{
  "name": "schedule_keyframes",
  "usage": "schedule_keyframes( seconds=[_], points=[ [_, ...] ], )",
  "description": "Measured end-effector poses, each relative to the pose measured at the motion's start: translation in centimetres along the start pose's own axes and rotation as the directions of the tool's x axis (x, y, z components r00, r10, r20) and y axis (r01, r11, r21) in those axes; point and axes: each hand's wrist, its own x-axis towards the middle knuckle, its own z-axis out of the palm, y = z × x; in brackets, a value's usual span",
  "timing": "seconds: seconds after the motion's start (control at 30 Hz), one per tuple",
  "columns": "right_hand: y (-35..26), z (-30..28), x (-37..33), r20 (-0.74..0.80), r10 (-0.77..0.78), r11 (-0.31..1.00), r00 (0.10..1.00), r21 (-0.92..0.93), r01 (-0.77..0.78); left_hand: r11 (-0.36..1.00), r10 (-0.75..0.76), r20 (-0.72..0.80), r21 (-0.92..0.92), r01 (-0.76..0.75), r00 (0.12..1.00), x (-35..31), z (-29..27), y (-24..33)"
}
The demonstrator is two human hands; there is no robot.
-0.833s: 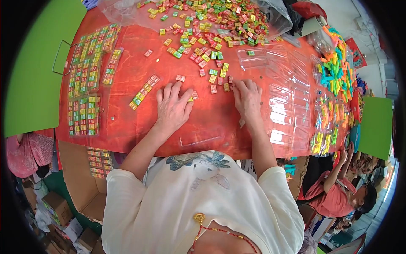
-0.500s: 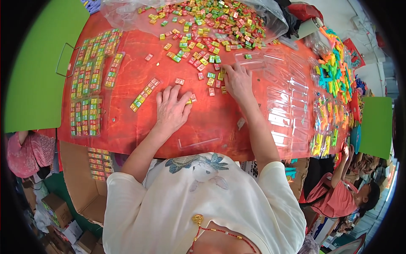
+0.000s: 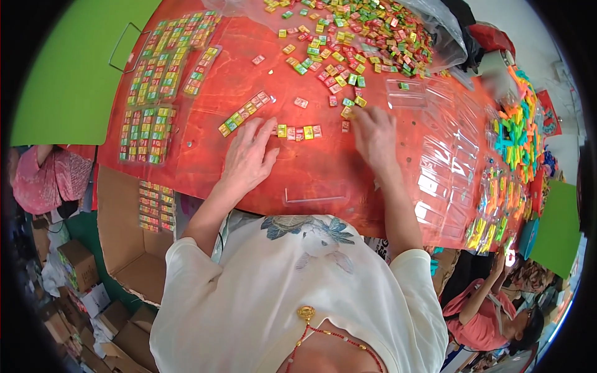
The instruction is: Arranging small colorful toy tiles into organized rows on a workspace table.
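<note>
A short row of small red and yellow packet-shaped pieces (image 3: 300, 133) lies on the red table in front of me. My left hand (image 3: 247, 154) rests at the row's left end, fingers spread, its index fingertip at the end piece. Just beyond that hand is a narrow clear strip tray (image 3: 247, 114) filled with such pieces. My right hand (image 3: 375, 140) is to the right of the row, smeared by motion, near a loose red piece (image 3: 345, 127) and a yellow piece (image 3: 347, 112). Whether its fingers hold anything is hidden.
A large pile of loose pieces (image 3: 398, 37) spreads from a plastic bag at the back. Filled trays (image 3: 147, 135) stand left. Empty clear trays (image 3: 435, 177) and bright plastic toys (image 3: 519, 133) lie right. A clear strip tray (image 3: 316, 199) sits by the near edge; a co-worker (image 3: 485, 317) is at right.
Several pieces now form a row between my hands. My left hand has drawn to that row's left end, and my right hand has come nearer me. The whole view has shifted.
</note>
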Motion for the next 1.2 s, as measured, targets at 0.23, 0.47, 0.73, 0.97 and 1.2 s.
schedule_keyframes(
  seconds=[0.23, 0.47, 0.73, 0.97, 1.2],
  points=[
    [-4.6, 0.5, -0.6, 0.212, -0.103, 0.991, 0.972, -0.060, 0.119, 0.978, -0.037, 0.093, 0.208, 0.017, 0.995, 1.6, 0.3, 0.5],
    [-7.9, -4.5, -3.8, 0.384, -0.143, 0.979, 0.912, 0.190, 0.074, 0.941, 0.006, 0.104, 0.337, -0.040, 0.995, 2.4, 1.3, 0.7],
    [-8.8, -2.9, -4.2, 0.407, -0.215, 0.946, 0.888, 0.314, 0.085, 0.974, -0.016, 0.120, 0.226, -0.011, 0.993, 2.6, 0.9, 0.6],
    [-6.9, -0.8, 0.2, 0.386, -0.007, 0.993, 0.922, 0.111, -0.039, 0.991, -0.058, 0.259, 0.135, 0.024, 0.964, 2.7, -1.2, 0.0],
    [-7.9, 1.5, 0.6, 0.421, 0.006, 0.991, 0.907, 0.119, -0.061, 0.976, -0.031, 0.302, 0.215, -0.036, 0.953, 3.3, -0.2, 0.9]
  ],
)
